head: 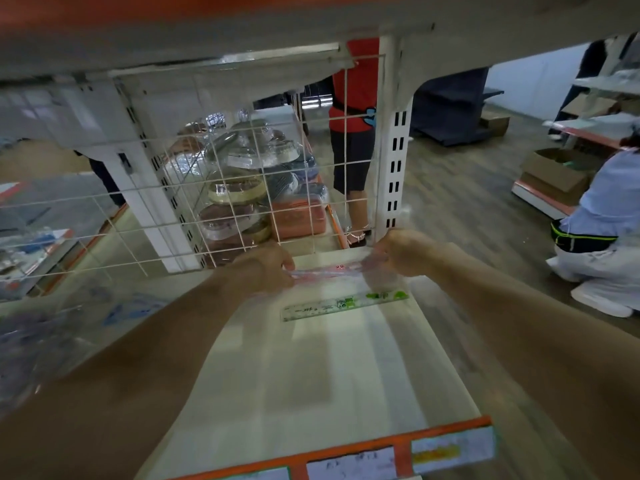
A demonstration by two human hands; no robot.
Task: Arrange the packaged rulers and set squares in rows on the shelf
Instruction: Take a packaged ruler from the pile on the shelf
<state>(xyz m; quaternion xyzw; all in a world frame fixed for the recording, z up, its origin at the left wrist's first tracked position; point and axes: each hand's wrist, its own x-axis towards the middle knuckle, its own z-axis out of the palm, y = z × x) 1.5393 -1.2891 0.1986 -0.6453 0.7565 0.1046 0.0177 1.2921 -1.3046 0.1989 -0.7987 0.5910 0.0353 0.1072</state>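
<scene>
both arms stretched forward, left grip (266, 268) and right grip (401, 252) pinching ends of one packaged ruler (329, 271)

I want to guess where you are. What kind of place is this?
Probably a shop being stocked: labels on the shelf edge, wrapped goods behind a wire grid, and a ruler pack held by the left hand and right hand.

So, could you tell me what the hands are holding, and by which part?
A pink packaged ruler: left hand pinches its left end, right hand its right end.
</scene>
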